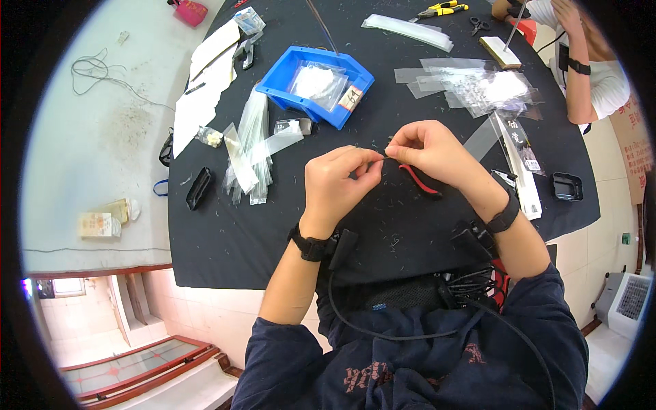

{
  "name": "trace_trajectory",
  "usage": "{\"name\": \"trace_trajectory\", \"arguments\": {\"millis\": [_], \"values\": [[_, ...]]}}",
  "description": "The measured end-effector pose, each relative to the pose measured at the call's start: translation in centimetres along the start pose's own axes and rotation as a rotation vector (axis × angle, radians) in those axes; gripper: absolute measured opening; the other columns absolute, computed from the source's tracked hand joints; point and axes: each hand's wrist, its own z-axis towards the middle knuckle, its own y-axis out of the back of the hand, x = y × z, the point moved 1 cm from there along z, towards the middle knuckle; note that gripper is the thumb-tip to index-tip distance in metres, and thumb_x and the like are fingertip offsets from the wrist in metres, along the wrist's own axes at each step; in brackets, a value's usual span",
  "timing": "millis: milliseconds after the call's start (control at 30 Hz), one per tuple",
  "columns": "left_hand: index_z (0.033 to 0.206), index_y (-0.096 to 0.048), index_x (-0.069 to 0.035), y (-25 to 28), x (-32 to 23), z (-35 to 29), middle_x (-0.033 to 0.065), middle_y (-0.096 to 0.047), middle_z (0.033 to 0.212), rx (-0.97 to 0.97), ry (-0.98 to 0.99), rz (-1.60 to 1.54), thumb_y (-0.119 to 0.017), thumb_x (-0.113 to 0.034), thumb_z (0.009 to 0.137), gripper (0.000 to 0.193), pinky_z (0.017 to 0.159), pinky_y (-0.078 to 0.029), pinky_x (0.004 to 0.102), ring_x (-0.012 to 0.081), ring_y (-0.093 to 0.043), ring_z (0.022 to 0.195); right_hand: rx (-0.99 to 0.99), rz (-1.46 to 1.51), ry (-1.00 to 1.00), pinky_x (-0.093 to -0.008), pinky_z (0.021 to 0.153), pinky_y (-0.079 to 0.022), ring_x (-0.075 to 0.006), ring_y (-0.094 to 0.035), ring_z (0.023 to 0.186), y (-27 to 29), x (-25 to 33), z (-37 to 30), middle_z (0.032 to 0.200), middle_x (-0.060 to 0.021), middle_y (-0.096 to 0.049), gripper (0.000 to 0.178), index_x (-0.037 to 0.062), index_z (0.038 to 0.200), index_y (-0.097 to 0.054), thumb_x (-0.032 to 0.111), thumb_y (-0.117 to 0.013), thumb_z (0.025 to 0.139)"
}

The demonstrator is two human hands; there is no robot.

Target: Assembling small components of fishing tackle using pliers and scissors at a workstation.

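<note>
Over the black-covered table (266, 246), my left hand (339, 179) and my right hand (432, 152) meet fingertip to fingertip. Both are closed in a pinch. Between the fingertips runs a thin, short strand (385, 158); it is too small to tell its kind. Red-handled pliers (419, 180) lie on the cloth just below my right hand, their jaws partly hidden by it. Ahead of my hands stands a blue plastic bin (273, 80) with clear plastic bags (320, 83) in it.
Clear plastic strips (254, 140) lie left; more sleeves (471, 85) spread far right. A small black tray (199, 188) sits left, another (567, 186) right. Yellow-handled pliers (443, 9) and black scissors (480, 26) lie at the back. A person (581, 75) sits far right.
</note>
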Motion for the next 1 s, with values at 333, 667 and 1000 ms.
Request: {"name": "trace_trajectory", "arguments": {"millis": [333,667,1000], "values": [[0.081,-0.07,-0.003,0.3,-0.1,-0.4,0.0003,-0.058,0.059,0.05,0.208,-0.141,-0.072,-0.002,0.072,0.009,0.048,-0.038,0.0217,0.0059,-0.052,0.052,0.027,0.075,0.056,-0.0253,0.061,-0.048,-0.0087,-0.058,0.064,0.3,0.5,0.0,0.073,-0.0054,-0.067,0.023,-0.0016,0.091,-0.07,0.02,-0.072,0.082],[0.088,-0.067,-0.002,0.1,0.9,-0.8,-0.0067,-0.053,0.065,0.082,0.736,-0.855,-0.067,-0.011,0.086,0.01,0.046,-0.023,0.0182,0.0003,-0.034,0.05,-0.091,-0.199,0.446,-0.0267,0.064,-0.046,-0.0123,-0.056,0.067,0.9,2.5,-0.3,0.079,-0.0038,-0.063,0.015,0.0042,0.086,-0.068,0.013,-0.074,0.075],[0.087,-0.066,-0.003,0.1,1.0,-0.8,-0.0075,-0.049,0.063,0.139,0.779,-0.978,-0.066,-0.011,0.087,0.008,0.046,-0.023,0.0188,0.0006,-0.033,0.049,-0.039,-0.21,0.507,-0.0283,0.062,-0.046,-0.0161,-0.058,0.067,0.4,2.5,-0.3,0.078,-0.0063,-0.061,0.011,0.0037,0.083,-0.066,0.01,-0.072,0.076]]}}
